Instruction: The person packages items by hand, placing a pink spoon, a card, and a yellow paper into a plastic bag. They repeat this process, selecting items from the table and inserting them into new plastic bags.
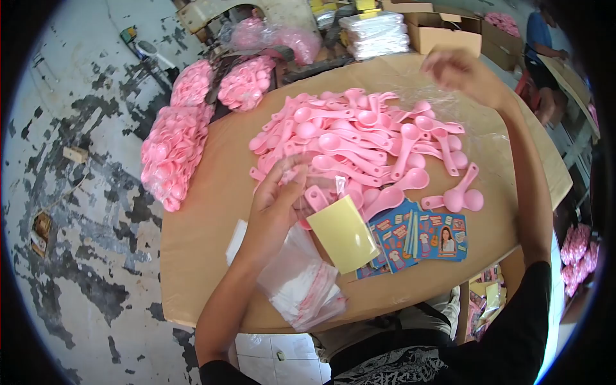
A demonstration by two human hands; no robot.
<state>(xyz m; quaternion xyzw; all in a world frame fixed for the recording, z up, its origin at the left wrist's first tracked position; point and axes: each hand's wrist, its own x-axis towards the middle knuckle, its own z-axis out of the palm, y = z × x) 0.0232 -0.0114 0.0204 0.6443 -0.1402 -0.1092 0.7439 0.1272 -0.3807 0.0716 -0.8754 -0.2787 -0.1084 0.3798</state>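
My left hand (280,196) is closed at the edge of a small clear plastic bag with a pale yellow card (344,235) in it. The card hangs tilted over the near side of a big heap of pink plastic spoons (359,138). My right hand (452,70) is raised past the heap's far right side, blurred by motion, so its fingers do not show clearly. Below my left hand lies a stack of clear plastic bags (301,282). Blue printed cards (443,237) are fanned out right of the yellow card.
Bundled pink spoons (173,151) in clear plastic lie at the table's left edge. At the back are stacked clear packets (375,35) and a cardboard box (443,35). A carton of printed packets (486,298) stands below the near right edge. Another person (545,51) sits at far right.
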